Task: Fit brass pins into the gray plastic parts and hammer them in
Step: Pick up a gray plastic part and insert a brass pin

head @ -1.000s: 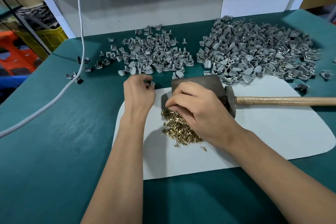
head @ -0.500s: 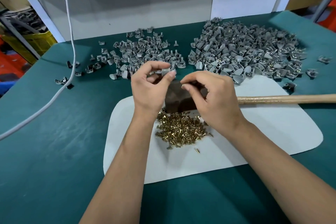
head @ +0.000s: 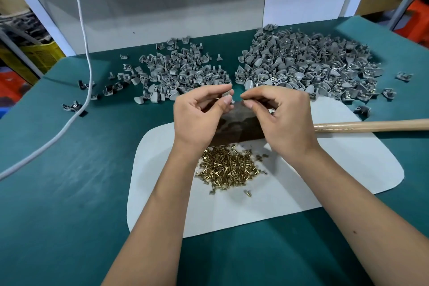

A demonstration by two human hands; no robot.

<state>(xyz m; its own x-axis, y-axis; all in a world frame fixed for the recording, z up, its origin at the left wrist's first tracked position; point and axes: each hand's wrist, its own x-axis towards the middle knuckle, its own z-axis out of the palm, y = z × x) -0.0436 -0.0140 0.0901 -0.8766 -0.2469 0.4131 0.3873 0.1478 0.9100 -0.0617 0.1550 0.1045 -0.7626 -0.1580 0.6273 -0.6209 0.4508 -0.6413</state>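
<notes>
Above the mat's far edge, left hand (head: 197,111) pinches a gray part (head: 227,97), right hand (head: 276,111) pinches a brass pin (head: 243,100): line it squarely with the hole before hammering.

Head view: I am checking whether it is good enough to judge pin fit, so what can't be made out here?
- Pin in the right hand: too small, fingertips cover it.
- Gray part in the left hand: mostly hidden by fingers.
- Hammer head: largely behind both hands.
- Hammer handle: cut by the right edge.
</notes>
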